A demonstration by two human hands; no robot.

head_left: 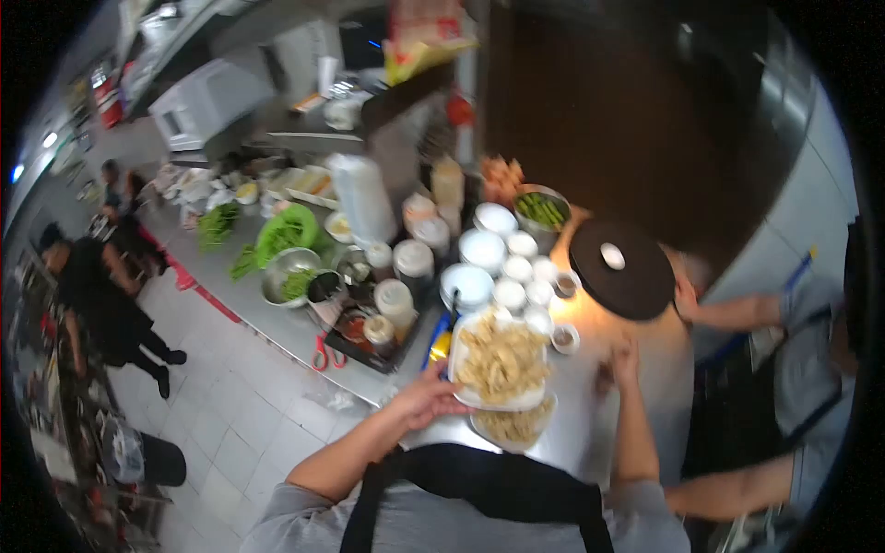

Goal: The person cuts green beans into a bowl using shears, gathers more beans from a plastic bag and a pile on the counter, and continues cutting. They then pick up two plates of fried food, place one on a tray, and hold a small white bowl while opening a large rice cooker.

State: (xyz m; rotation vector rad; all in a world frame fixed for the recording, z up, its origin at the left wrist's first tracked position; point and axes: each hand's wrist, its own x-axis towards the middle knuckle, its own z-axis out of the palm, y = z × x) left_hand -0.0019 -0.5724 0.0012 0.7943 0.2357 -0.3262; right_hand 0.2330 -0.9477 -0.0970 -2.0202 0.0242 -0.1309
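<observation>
Head view, steeply down over counter (590, 433)

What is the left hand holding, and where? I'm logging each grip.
The left hand grips the white tray of fried food at its near-left rim; the right hand holds nothing.

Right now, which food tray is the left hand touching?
The upper tray, heaped with pale fried pieces; the left hand rests at its near-left edge. The lower tray lies partly beneath it.
</observation>
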